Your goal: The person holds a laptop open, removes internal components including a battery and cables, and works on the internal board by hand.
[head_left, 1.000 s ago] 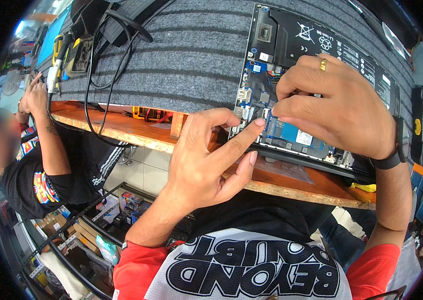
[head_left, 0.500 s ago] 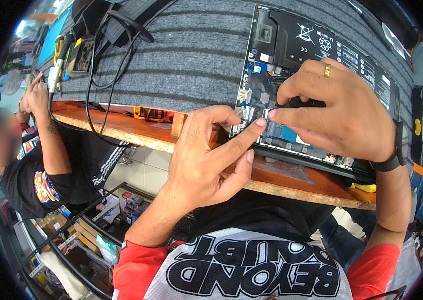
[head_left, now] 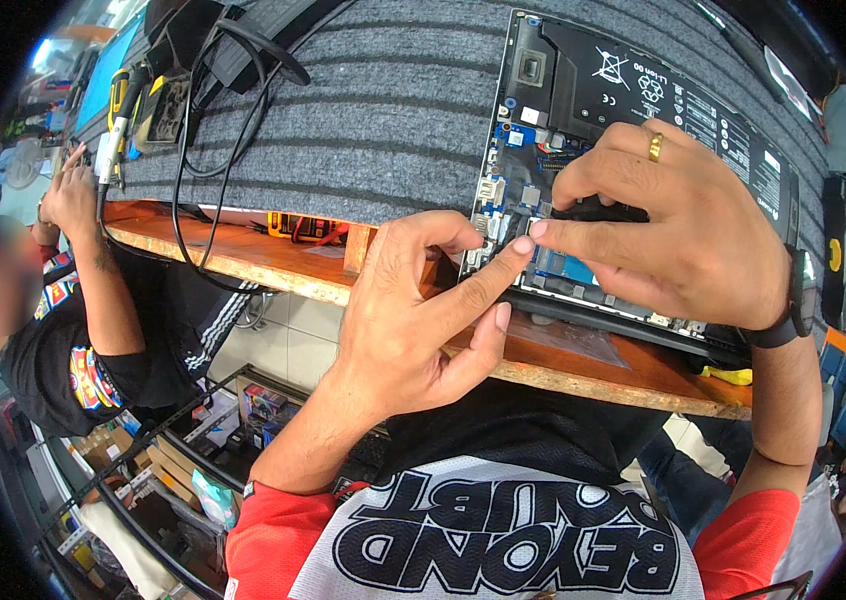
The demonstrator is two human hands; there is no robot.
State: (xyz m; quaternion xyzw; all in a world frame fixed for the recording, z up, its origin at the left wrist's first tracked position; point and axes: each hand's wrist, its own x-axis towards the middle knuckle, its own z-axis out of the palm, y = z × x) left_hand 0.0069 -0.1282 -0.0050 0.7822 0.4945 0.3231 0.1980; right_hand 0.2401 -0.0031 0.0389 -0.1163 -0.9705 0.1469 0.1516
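A laptop (head_left: pixel 503 112) lies with its inside bare, showing a large black battery (head_left: pixel 688 105) and a blue circuit board (head_left: pixel 515 137). My left hand (head_left: pixel 418 310) reaches over its near left edge, fingers apart, one fingertip pressing at a small part on the board. From the right, my right hand (head_left: pixel 668 225) arches over the board and battery edge, fingers spread. One of its fingertips meets the same small part, right beside the left fingertip. Nothing is visibly gripped in either hand. The small part under the fingertips is mostly hidden.
Grey ribbed mat (head_left: pixel 383 110) covers the wooden bench (head_left: pixel 543 385). Black cable (head_left: pixel 180 190) loops over its edge at left, near a yellow-and-black screwdriver (head_left: pixel 119 95) and a small open box (head_left: pixel 165 115). Another person (head_left: pixel 93 300) stands at far left, a hand at the bench.
My right hand has shifted very slightly, its fingertip a little further left on the board. The left hand stays almost where it was.
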